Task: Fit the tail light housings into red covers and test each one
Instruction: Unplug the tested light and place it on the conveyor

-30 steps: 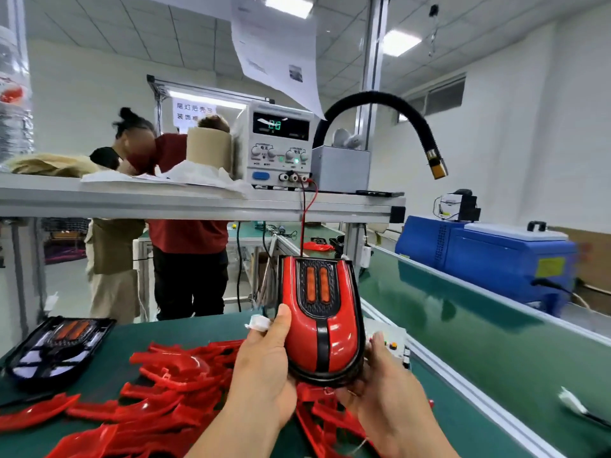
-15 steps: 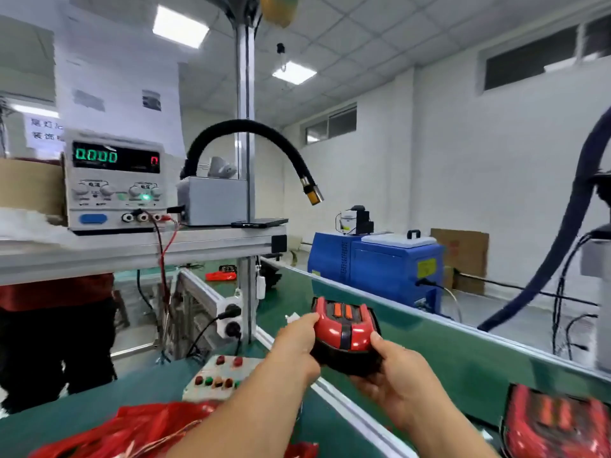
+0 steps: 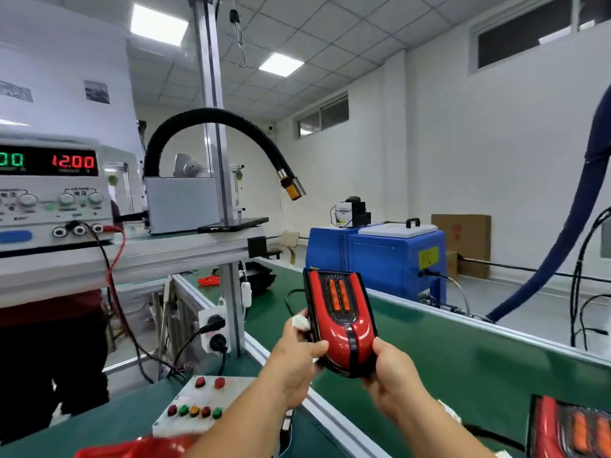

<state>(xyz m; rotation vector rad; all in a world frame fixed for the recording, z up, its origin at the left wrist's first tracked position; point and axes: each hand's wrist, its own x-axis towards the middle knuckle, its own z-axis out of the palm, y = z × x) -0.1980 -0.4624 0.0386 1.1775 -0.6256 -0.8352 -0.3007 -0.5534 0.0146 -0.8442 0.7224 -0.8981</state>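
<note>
Fingers [image 3: 315, 348]: left hand [image 3: 297, 358] and right hand [image 3: 393, 375] both grip tail light [image 3: 344, 328] at its lower end;
Tail light: held upright above conveyor [image 3: 479, 358]; lens toward wearer, likely for checking;
Power supply [image 3: 49, 193]: reads 12.00

Fingers of the right hand [image 3: 393, 375] vanish behind the tail light [image 3: 340, 325], same for the left hand [image 3: 297, 355]. Below-right of the right hand, a second tail light [image 3: 572, 428] is smeared, clipped by the frame (details unreadable). Below the left hand, red covers [image 3: 132, 449] cut off
</note>
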